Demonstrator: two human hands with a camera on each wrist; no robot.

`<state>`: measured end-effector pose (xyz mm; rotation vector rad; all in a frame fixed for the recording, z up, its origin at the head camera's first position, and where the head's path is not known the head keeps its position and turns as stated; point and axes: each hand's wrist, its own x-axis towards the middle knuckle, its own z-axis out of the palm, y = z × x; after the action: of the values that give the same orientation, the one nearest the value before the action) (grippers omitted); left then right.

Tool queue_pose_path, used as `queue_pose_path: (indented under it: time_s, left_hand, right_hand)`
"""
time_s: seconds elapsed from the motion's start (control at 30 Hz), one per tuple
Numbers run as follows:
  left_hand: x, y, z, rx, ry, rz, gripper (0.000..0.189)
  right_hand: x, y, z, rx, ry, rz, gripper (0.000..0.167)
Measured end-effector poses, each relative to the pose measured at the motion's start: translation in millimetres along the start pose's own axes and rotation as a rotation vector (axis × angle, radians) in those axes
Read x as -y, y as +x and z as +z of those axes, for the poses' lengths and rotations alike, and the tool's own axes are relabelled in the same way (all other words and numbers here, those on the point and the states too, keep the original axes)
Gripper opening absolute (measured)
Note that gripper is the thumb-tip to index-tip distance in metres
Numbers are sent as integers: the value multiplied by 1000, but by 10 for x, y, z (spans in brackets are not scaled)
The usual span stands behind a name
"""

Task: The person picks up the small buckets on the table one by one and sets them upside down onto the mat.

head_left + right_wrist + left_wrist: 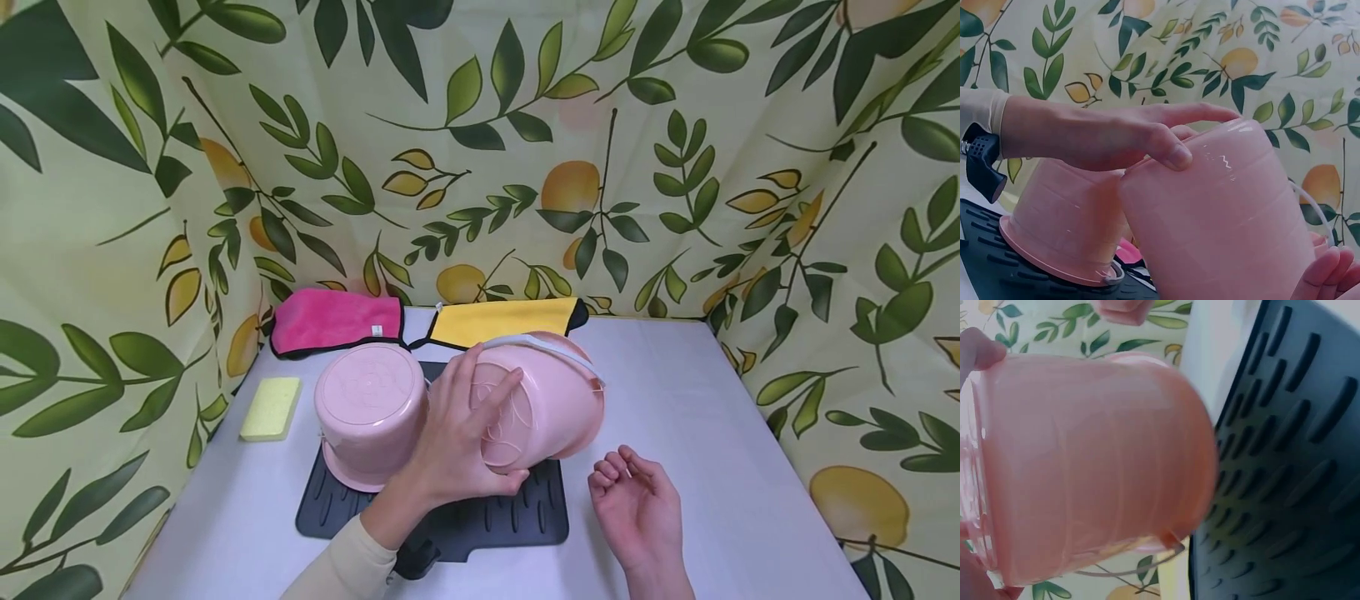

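Note:
My left hand point(457, 446) grips a pink plastic bucket point(562, 408) round its base, fingers spread over the bottom and thumb on the near side. The bucket is tipped, base toward me and mouth facing away to the right, its white handle point(558, 348) along the upper side. In the right wrist view, the left thumb point(1175, 156) presses on the bucket's base edge. To its left, a second pink bucket point(371, 396) stands upside down on a dark ridged mat point(517, 517). My right hand point(641, 508) holds nothing, palm up with fingers loosely curled, right of the tipped bucket.
A yellow sponge point(272, 408) lies left of the mat. Behind the buckets, a pink cloth point(333, 318) and a yellow cloth point(502, 321), both black-edged, lie along the back of the white table point(675, 375). Leaf-patterned fabric point(480, 208) walls the table in.

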<state>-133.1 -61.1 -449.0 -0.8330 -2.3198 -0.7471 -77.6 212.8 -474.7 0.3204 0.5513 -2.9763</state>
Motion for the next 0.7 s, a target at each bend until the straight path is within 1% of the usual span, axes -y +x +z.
queue_pose_path:
  time_s: [0.17,0.27,0.53,0.7]
  left_hand:
    - [11,58,-65,50,74,30,117]
    - [20,75,-86,79,101,28,116]
    - [25,125,-130,153,150,9,110]
    - [22,135,-126,220,179,13,103]
  right_hand:
    - [14,-6,-26,-5,5,1,21]
    - [18,-9,-28,-19,-3,-2,20]
    - [21,-11,-12,-94,-25,-22,15]
    - [22,-13,-21,-87,-32,-26,15]
